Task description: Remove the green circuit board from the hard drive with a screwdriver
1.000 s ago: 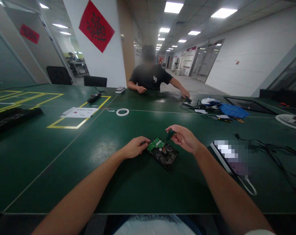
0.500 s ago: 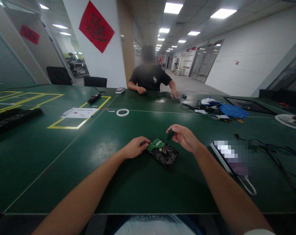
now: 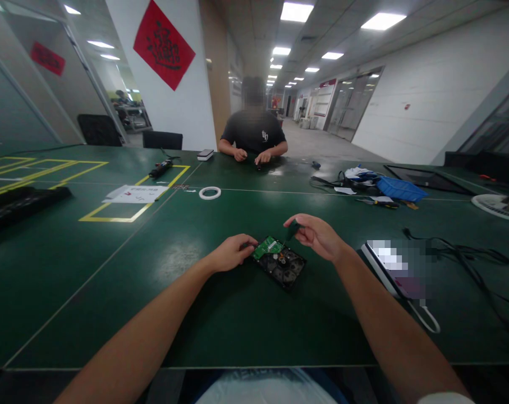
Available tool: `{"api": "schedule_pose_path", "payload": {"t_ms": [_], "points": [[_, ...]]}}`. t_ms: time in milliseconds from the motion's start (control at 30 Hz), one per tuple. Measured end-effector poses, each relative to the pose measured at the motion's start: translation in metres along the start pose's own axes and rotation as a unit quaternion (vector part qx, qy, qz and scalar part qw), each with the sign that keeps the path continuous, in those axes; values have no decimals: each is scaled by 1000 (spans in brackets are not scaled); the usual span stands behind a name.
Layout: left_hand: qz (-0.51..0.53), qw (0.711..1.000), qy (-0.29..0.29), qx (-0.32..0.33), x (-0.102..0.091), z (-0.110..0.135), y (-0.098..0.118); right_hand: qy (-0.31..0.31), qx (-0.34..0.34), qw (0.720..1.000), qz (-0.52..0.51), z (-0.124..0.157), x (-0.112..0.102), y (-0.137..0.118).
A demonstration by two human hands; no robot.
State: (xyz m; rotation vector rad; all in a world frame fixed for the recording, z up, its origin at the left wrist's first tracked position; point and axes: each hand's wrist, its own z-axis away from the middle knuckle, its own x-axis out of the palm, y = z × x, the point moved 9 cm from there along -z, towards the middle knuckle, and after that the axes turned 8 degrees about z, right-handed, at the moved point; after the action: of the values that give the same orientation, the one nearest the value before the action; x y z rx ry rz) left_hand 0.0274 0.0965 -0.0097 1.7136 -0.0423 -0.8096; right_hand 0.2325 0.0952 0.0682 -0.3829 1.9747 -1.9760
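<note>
A hard drive (image 3: 288, 270) lies on the green table (image 3: 212, 320) with its underside up, showing a green circuit board (image 3: 267, 247) at its far left end. My left hand (image 3: 231, 253) has its fingers closed on the drive's left edge. In my right hand (image 3: 318, 237) a screwdriver (image 3: 293, 229) with a dark green handle is pinched between the fingers. Its shaft slants down to the drive beside the circuit board's edge. Whether the tip sits in a screw is too small to tell.
A phone-like device (image 3: 384, 272) with a white strap lies right of my right forearm, and black cables (image 3: 468, 252) beyond it. Farther back are a blue basket (image 3: 401, 189), pliers (image 3: 378, 203) and a white tape ring (image 3: 210, 193). A person (image 3: 254, 132) sits opposite.
The person opposite has drawn one hand in from the right to the middle, near the other hand. My hands, the screwdriver and the hard drive stay nearly in place.
</note>
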Motion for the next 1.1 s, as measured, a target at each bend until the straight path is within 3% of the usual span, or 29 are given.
{"api": "schedule_pose_path", "payload": {"t_ms": [200, 300, 400, 567, 733, 800, 900, 967, 1000, 1100], "points": [[3, 1000, -3, 1, 1, 0, 3, 21, -30, 999, -1, -2, -2, -5], [10, 1000, -7, -7, 2, 0, 2, 72, -51, 995, 42, -2, -5, -5], [5, 1000, -1, -8, 1, 0, 0, 154, -111, 966, 175, 3, -10, -14], [5, 1000, 6, -7, 1, -1, -3, 211, -139, 908, 334, 9, -7, -19], [28, 1000, 10, -5, 1, -1, -2, 260, -157, 877, 373, 15, -12, -27], [36, 998, 51, -8, -6, -1, -2, 289, -174, 872, 355, 20, -16, -34], [23, 986, 168, -8, -28, 3, 3, 328, -195, 880, 284, 27, -22, -41], [31, 974, 223, 2, -38, 8, 13, 309, -195, 905, 218, 25, -17, -38], [53, 971, 231, 10, -40, 9, 19, 282, -189, 922, 187, 21, -11, -34], [183, 966, 181, 29, -28, 8, 36, 175, -162, 961, 136, 10, 23, -17]]}}
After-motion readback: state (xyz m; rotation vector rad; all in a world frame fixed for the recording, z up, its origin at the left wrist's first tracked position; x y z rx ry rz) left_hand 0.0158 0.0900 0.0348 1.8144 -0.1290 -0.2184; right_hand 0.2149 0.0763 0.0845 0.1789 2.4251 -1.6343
